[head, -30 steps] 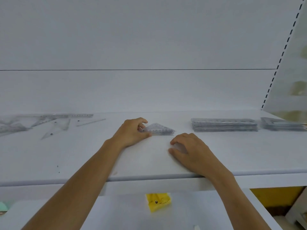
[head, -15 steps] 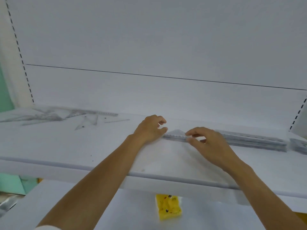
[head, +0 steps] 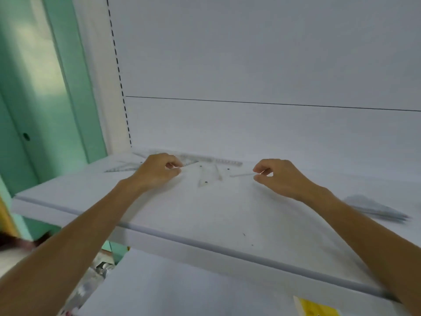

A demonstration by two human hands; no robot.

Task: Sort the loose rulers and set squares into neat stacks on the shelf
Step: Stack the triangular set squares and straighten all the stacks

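Hands over set squares [head: 205,177]: left hand [head: 159,172] curled, hold unclear; right hand [head: 281,177], pinch on thin ruler [head: 241,175].

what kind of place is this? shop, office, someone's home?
Most likely a shop, probably a stationery aisle. The white shelf sits against a slotted upright like retail racking, many clear rulers and set squares lie loose on it, and a stack of set squares sits at its right.
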